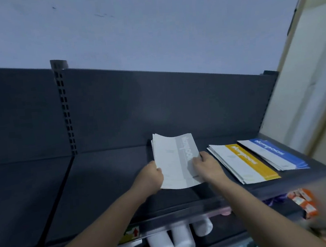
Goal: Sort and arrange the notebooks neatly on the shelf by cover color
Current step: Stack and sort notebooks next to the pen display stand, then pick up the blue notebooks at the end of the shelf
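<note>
A stack of grey-striped white notebooks (pixel 173 158) is held over the dark shelf (pixel 104 177), its far end curling upward. My left hand (pixel 149 176) grips its left edge. On the right edge, over the grey stripe, my right hand (pixel 205 166) grips the stack. To the right lies a stack of yellow-striped notebooks (pixel 242 161) flat on the shelf. Further right, a stack of blue-striped notebooks (pixel 273 154) lies beside it, near the shelf's end.
A slotted metal upright (pixel 64 112) and a bracket divide the shelf at the left. A cream wall or door (pixel 303 91) bounds the right end. Below the shelf edge lie white rolls (pixel 180 238) and orange packages (pixel 303 201).
</note>
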`<state>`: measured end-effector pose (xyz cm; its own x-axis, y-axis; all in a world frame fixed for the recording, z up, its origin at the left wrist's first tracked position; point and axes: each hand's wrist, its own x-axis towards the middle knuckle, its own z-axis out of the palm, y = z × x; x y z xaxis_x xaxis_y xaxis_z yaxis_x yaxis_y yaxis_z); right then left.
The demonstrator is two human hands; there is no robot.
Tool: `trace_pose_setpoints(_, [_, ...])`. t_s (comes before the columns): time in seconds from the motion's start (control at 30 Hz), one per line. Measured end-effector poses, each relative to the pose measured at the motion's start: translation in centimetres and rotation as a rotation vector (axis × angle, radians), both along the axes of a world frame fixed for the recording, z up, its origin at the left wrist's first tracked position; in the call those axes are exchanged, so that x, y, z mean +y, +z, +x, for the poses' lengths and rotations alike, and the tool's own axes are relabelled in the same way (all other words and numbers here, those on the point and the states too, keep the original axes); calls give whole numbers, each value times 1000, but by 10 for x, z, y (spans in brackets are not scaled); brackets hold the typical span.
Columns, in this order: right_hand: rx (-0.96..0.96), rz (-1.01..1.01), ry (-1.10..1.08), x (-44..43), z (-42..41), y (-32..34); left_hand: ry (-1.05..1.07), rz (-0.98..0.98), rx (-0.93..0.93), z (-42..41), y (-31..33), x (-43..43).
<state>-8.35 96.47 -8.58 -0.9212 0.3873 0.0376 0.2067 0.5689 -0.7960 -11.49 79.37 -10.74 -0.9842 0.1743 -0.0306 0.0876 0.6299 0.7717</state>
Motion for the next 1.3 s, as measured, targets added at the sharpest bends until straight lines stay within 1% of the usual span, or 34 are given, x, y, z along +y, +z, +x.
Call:
trace_pose_setpoints(0.07, [-26, 97, -9, 14, -4, -1, -18, -41, -2, -4, 1, 14])
trace_pose_setpoints(0.17, [-97, 187, 12, 33, -5, 0, -40, -118, -2, -8, -4, 35])
trace_pose_setpoints(0.3, [-148, 307, 70, 56, -4, 1, -74, -209, -27, -7, -4, 60])
trace_pose_setpoints(0.4, [-227, 379, 125, 71, -6, -2, -89, -281, -32, -1, -7, 73])
trace_pose_setpoints(0.53, [-290, 547, 221, 86, -11, -11, -57, -390, -51, 6, -8, 82])
trace_pose_setpoints(0.63, [-249, 637, 240, 91, -14, -17, -33, -530, -63, 11, -4, 85])
trace_pose_setpoints(0.7, [-215, 678, 236, 91, -15, -21, -30, -585, -78, 13, -2, 87])
trace_pose_setpoints(0.87, [-160, 786, 225, 87, -14, -16, -7, -613, -75, 17, 4, 87])
trace_pose_setpoints(0.93, [-124, 829, 257, 84, -16, -12, 30, -601, -29, 20, 7, 82])
trace_pose_setpoints(1.03, [-55, 808, 323, 75, -21, -8, 126, -610, 86, 26, 15, 67])
trace_pose_setpoints(1.1, [7, 793, 391, 62, -23, -7, 204, -672, 160, 31, 21, 50])
trace_pose_setpoints(1.3, [168, 814, 601, -1, -22, 6, 311, -863, 286, 57, 37, -6])
